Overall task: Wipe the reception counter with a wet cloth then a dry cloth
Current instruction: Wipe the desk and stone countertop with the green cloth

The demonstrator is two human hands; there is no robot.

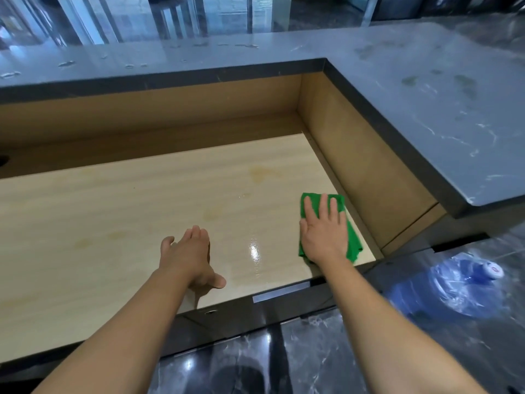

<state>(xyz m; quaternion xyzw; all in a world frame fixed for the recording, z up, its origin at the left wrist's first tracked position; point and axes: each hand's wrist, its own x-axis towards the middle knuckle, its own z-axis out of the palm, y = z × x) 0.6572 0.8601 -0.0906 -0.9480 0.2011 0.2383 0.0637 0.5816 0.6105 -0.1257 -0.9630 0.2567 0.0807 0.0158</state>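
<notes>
Both bare forearms reach forward from the near edge over the light wood-grain table (113,211), the lower desk surface set inside the counter. The right hand (324,231) lies palm down with its fingers straight and slightly fanned, pressing flat on a folded bright green cloth (353,244); it pins the cloth rather than curling round it. The fingers point away from the person, toward the far wall of the recess.

The left hand (189,257) is held out to the left of the right one, well apart from it, palm down. Its fingers are close together and relaxed and its thumb is splayed out to the side, and it holds nothing. Whether it touches the wood or hangs just above it cannot be told.

The cloth sits at the near right corner of the table, just beside the brown side panel. Its long axis runs from near to far, roughly in line with the right forearm, and green edges show past the fingertips and beside the wrist.

A glossy wet patch (254,250) shines between the two hands, and faint yellowish stains (260,173) mark the wood farther back. A grey marble-patterned upper ledge (426,95) wraps round the back and right, with droplets along its far strip. A blue plastic water bottle (460,291) lies blurred on the dark marble floor (312,359) at the right.
</notes>
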